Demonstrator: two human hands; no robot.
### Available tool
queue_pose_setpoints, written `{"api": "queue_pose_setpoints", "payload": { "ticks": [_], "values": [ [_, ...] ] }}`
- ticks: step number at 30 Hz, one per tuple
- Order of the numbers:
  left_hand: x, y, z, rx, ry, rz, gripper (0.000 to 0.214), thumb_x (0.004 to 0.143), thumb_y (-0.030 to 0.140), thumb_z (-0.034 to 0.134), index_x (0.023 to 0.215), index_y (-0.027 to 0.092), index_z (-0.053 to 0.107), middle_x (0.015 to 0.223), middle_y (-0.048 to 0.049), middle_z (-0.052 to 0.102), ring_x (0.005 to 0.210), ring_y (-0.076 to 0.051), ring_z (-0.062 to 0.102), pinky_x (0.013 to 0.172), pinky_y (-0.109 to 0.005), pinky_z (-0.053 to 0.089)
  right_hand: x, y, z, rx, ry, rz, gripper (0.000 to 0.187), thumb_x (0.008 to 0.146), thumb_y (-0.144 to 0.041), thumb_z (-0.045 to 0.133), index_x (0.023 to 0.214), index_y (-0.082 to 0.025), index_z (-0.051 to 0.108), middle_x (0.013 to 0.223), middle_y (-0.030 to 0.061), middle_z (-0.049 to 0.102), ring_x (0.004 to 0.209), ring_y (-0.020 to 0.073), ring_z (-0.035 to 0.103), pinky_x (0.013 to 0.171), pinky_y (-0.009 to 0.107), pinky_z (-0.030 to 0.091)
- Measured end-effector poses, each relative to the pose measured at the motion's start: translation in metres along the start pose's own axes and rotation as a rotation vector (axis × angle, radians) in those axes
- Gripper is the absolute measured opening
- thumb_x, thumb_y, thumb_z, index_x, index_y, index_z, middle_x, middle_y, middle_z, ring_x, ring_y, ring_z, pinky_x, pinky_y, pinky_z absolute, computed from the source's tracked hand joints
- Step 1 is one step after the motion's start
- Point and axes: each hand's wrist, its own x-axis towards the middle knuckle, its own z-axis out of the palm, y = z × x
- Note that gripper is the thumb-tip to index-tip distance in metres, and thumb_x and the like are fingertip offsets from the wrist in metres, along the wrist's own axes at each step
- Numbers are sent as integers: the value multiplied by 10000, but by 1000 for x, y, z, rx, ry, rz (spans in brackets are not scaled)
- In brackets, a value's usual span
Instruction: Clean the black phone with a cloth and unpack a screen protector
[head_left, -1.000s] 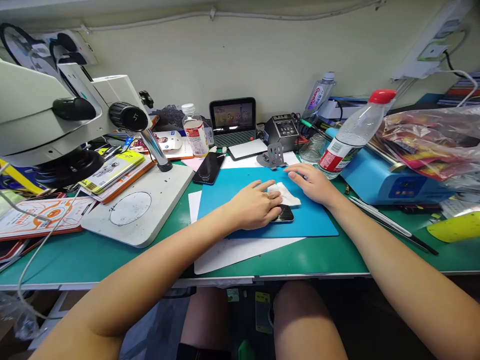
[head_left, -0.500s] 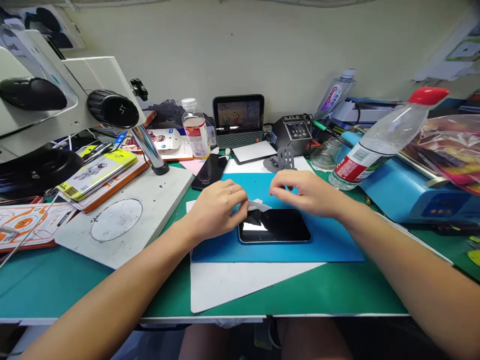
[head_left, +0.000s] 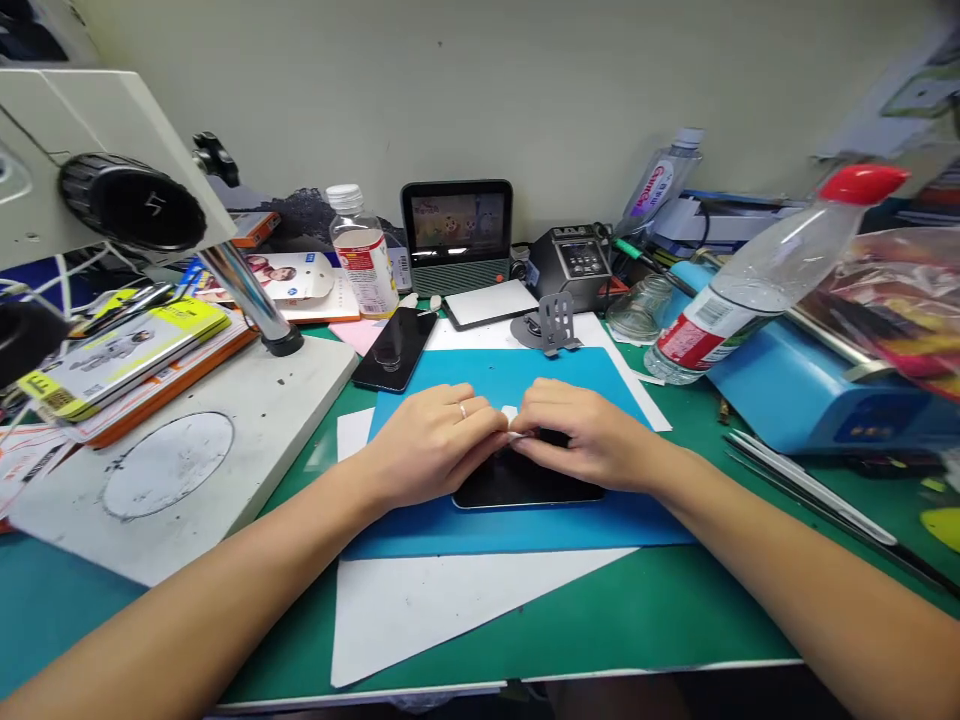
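Observation:
A black phone (head_left: 517,485) lies flat on a blue mat (head_left: 510,375) in the middle of the green bench. My left hand (head_left: 435,445) and my right hand (head_left: 581,435) meet above the phone's far edge. Both are closed, with fingertips pinched on a small white wipe (head_left: 512,425) between them. A ring shows on my left hand. Most of the phone's upper half is hidden under the fingers.
A microscope base (head_left: 172,450) stands at left beside stacked booklets (head_left: 120,345). A second black phone (head_left: 394,345), a small screen (head_left: 456,225), bottles (head_left: 364,255), a tilted red-capped bottle (head_left: 757,285) and a blue machine (head_left: 810,385) ring the mat. White paper (head_left: 442,600) lies under the mat's near edge.
My right hand came down from the mat's far side to the phone. Both hands closed in together over the phone's upper edge. The camera moved nearer and lower.

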Motion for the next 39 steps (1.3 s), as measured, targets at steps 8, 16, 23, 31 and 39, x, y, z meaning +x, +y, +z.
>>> {"api": "queue_pose_setpoints", "payload": {
  "ticks": [8,16,23,31,39],
  "values": [
    [-5,0,-4,-24,-12,15,147,1009,199,460,937,181,587,676,0,571,632,-165,469,605,-307,378,-7,-4,-10,66,-47,-63,161,861,-158,538,839,-178,696,913,75,643,875,195,538,817,351,451],
    [-9,-4,-7,2,-23,-59,243,1008,247,440,862,189,626,679,-6,631,620,-154,507,594,-315,380,-5,-7,-8,-64,-155,-35,356,966,-268,489,718,-196,734,918,70,640,861,192,524,795,346,451],
    [-14,-11,-4,33,-61,-192,292,1003,299,432,878,199,677,703,-19,663,667,-164,601,653,-298,435,-30,-25,-12,-330,-116,70,350,983,-252,450,847,-172,763,916,94,658,846,211,535,766,371,457],
    [-16,-18,-14,10,-81,-311,284,979,264,427,845,202,670,746,-32,678,719,-186,621,650,-292,414,-71,-53,-13,-385,-47,276,340,1000,-297,434,1091,-199,747,1000,114,660,933,249,563,796,414,479],
    [-18,-14,-13,-61,-174,-366,276,977,307,443,885,214,686,736,-36,686,717,-193,647,596,-274,385,-10,-50,13,-380,-43,300,373,999,-314,417,995,-174,763,944,114,648,900,253,559,803,427,478]
  ]
}}
